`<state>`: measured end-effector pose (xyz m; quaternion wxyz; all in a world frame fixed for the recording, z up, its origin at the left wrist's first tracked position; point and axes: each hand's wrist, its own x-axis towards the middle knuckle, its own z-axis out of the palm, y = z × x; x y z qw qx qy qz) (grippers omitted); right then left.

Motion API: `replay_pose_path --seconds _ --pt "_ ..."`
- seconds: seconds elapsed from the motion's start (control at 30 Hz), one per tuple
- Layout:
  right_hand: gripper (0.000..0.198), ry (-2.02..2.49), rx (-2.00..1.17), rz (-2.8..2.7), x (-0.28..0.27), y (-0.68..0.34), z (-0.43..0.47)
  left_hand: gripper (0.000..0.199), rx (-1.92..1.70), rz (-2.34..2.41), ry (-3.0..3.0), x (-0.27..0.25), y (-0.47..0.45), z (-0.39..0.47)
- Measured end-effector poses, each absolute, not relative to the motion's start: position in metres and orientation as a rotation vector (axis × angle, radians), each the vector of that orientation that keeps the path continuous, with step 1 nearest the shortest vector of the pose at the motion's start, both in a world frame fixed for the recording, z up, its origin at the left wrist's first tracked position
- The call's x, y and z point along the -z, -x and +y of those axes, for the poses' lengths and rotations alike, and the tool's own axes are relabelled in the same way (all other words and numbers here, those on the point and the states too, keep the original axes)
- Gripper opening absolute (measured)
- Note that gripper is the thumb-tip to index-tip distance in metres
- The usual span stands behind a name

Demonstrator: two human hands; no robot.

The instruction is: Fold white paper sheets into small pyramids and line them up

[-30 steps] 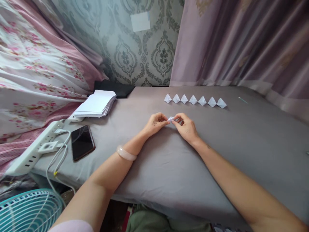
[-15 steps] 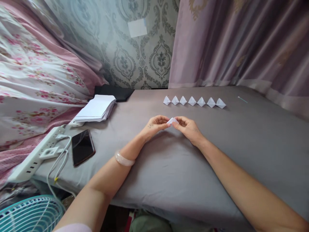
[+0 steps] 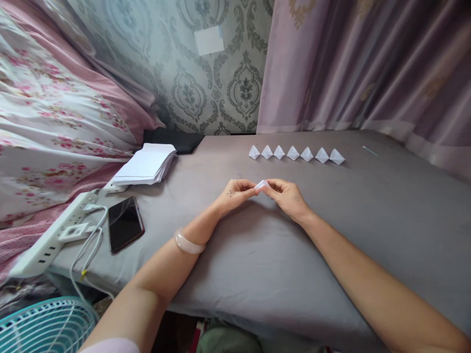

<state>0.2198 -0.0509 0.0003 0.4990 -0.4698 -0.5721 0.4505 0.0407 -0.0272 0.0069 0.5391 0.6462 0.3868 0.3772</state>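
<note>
Between my hands is a small piece of folded white paper (image 3: 261, 185), held just above the grey-covered table (image 3: 235, 264). My left hand (image 3: 237, 193) pinches its left side with thumb and fingers. On the other side, my right hand (image 3: 289, 195) grips it the same way, its thumb covering part of the paper. Beyond the hands, several folded white paper shapes (image 3: 293, 153) with pointed tops stand in a row. A pale bangle (image 3: 189, 243) circles my left wrist.
At the left are a stack of white paper (image 3: 145, 164), a black cloth-like item (image 3: 186, 141), a phone (image 3: 125, 224) and a white power strip (image 3: 51, 240) with cables. A turquoise fan (image 3: 47, 323) stands at the lower left. A thin stick (image 3: 370, 151) lies far right.
The folded paper has tilted and shows a narrower face between my fingers. Both hands have shifted slightly, the fingers drawn closer around it. The row of paper shapes stays put.
</note>
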Motion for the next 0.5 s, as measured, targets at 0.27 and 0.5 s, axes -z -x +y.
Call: replay_pose_path --seconds 0.27,0.5 --pt "0.044 1.181 -1.136 -1.357 -0.0028 -0.2163 -0.0543 0.041 -0.899 1.017 -1.519 -0.0115 -0.0468 -0.0331" --pt "0.04 1.216 -1.149 -1.326 -0.0025 -0.2156 -0.0526 0.042 -0.861 1.025 -1.537 -0.0043 -0.0505 -0.0313"
